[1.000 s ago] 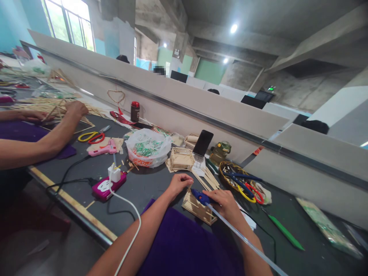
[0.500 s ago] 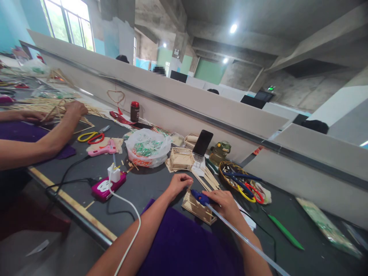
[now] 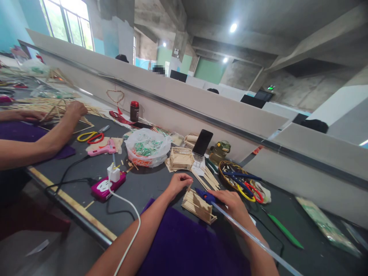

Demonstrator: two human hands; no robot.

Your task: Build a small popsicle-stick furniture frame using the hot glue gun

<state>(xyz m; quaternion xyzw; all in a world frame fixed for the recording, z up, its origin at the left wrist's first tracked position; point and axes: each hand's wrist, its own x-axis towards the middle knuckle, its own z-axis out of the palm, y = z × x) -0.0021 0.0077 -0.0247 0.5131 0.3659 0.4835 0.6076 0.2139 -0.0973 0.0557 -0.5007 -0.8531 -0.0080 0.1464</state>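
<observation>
A small frame of pale wooden sticks [image 3: 198,207] rests on the dark table at the edge of the purple cloth [image 3: 186,245]. At its upper left corner, my left hand [image 3: 179,184] pinches a short upright stick. My right hand [image 3: 230,201] is wrapped round a blue glue gun [image 3: 205,196], whose tip points left, just above the frame's upper edge. A long clear glue stick runs from the gun's back toward the lower right. Behind my hands stands a second stick box [image 3: 181,159], with loose sticks [image 3: 211,178] beside it.
A basket of tools [image 3: 238,178] and a green-handled tool [image 3: 286,231] lie to the right. Behind are a phone [image 3: 203,142] and a plastic bag [image 3: 148,147]. At left are a power strip [image 3: 107,186], a pink glue gun [image 3: 103,149], scissors [image 3: 91,137] and another person's hands [image 3: 76,109].
My right hand and the blue glue gun have moved slightly right, away from my left hand. More of the stick frame shows. My left hand has stayed in place.
</observation>
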